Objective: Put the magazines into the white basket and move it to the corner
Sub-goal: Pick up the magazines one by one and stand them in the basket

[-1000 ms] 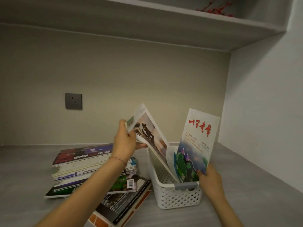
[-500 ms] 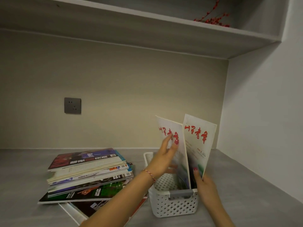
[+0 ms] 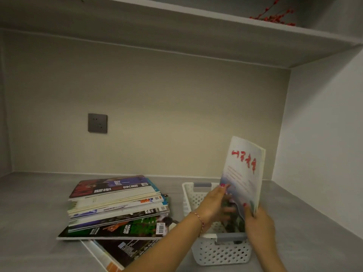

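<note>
A white perforated basket (image 3: 220, 252) with grey handles stands on the grey counter, right of centre. White magazines with red lettering (image 3: 244, 169) stand upright in its right side. My right hand (image 3: 257, 222) grips their lower edge, thumb on the front cover. My left hand (image 3: 213, 203) reaches over the basket with straight fingers, its fingertips touching the lower part of the cover. A stack of several magazines (image 3: 115, 203) lies flat to the left of the basket, with one more magazine sticking out from under it toward me.
The counter (image 3: 304, 222) runs back to a beige wall and meets a white side wall (image 3: 324, 144) at the right corner. A dark wall socket (image 3: 97, 123) sits on the back wall. A shelf (image 3: 176, 26) overhead carries a red berry branch (image 3: 275, 14).
The magazine my left hand brought over now stands flush against the one in my right hand. My left hand has slid down from its top edge to the lower cover.
</note>
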